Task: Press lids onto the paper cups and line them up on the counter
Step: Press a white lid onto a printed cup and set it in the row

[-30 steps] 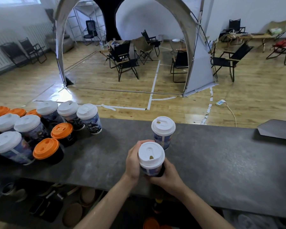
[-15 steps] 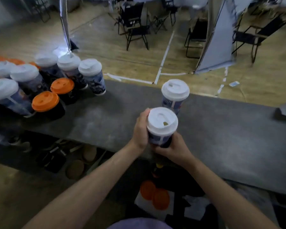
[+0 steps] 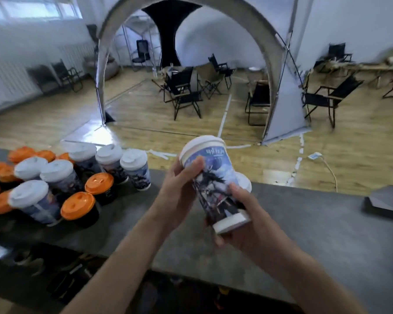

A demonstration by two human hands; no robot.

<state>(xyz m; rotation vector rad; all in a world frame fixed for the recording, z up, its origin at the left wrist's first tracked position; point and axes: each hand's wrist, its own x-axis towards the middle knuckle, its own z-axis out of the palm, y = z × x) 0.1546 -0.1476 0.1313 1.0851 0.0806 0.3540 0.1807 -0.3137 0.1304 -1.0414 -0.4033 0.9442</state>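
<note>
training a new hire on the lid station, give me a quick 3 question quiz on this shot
1. True or false: the held cup stands upright on the counter.
2. Which hand grips the held cup nearer its white lid? A) left hand B) right hand C) neither
3. Fill in: the lidded cups grouped at the left of the counter have white lids and ____ lids.

Key
1. False: it is tilted, lifted above the counter in both hands.
2. A
3. orange
</note>
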